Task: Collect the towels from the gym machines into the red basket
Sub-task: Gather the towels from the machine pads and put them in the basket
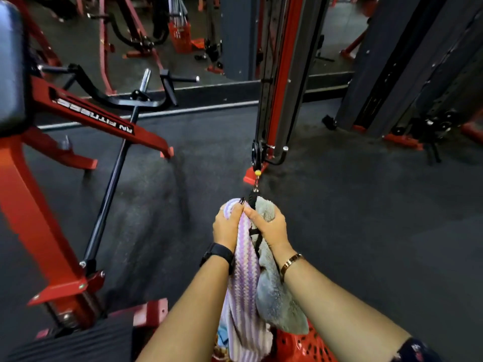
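Towels on cable handle strap [254,231], above red basket [295,346]: left hand [226,226] clenched on purple striped towel [244,280], right hand [270,226] on grey towel [274,291]. Better slide both off strap together, then drop straight down.

Two towels hang side by side from the black strap handle [253,205] of the cable machine. The purple towel [244,278] has a white and lilac zigzag pattern; it hangs long and narrow, and its lower end reaches down into the red basket [300,346]. The grey towel [274,296] is fluffy and plain, just to the right of the purple one and touching it; its lower edge hangs over the basket rim. The red basket is plastic with small dark holes, at the bottom edge of the view, only partly visible.
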`<state>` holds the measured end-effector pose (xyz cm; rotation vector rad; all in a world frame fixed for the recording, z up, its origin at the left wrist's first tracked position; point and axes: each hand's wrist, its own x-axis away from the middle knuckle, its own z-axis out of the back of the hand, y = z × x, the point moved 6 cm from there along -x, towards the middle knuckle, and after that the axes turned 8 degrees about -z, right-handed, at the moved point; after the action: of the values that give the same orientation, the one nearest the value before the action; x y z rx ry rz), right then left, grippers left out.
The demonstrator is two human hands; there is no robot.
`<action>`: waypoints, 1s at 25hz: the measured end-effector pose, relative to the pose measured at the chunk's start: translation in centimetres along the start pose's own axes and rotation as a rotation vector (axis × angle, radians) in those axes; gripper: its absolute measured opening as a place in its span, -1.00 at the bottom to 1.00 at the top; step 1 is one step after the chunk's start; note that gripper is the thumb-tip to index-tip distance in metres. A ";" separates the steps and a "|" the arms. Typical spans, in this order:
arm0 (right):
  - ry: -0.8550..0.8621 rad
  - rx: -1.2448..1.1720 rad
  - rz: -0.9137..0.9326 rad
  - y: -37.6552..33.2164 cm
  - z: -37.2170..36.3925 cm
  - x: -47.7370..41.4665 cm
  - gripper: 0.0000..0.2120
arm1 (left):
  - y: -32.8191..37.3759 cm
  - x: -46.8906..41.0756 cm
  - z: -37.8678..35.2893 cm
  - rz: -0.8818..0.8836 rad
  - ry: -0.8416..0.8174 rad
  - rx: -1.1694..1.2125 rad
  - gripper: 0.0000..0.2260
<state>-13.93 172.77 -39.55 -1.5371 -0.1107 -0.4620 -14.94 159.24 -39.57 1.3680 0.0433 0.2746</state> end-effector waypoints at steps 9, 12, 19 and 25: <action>-0.011 0.048 -0.126 17.2 -1.0 -5.3 -0.62 | -18.0 -1.5 -2.6 0.111 0.037 0.027 -0.47; 0.020 0.062 -0.163 22.9 -1.0 -6.8 -0.56 | -24.5 -2.5 -4.1 0.122 -0.039 -0.043 -0.52; 0.107 0.144 -0.299 34.7 -1.4 -9.3 -0.43 | -36.1 -2.2 -6.2 0.252 -0.040 -0.037 -0.36; 0.078 0.150 -0.353 41.2 -1.8 -12.1 -0.60 | -44.0 -2.9 -7.4 0.340 0.020 -0.007 -0.41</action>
<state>-10.66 172.30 -82.40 -1.3535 -0.3518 -0.7750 -11.75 158.03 -84.13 1.3627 -0.1748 0.5722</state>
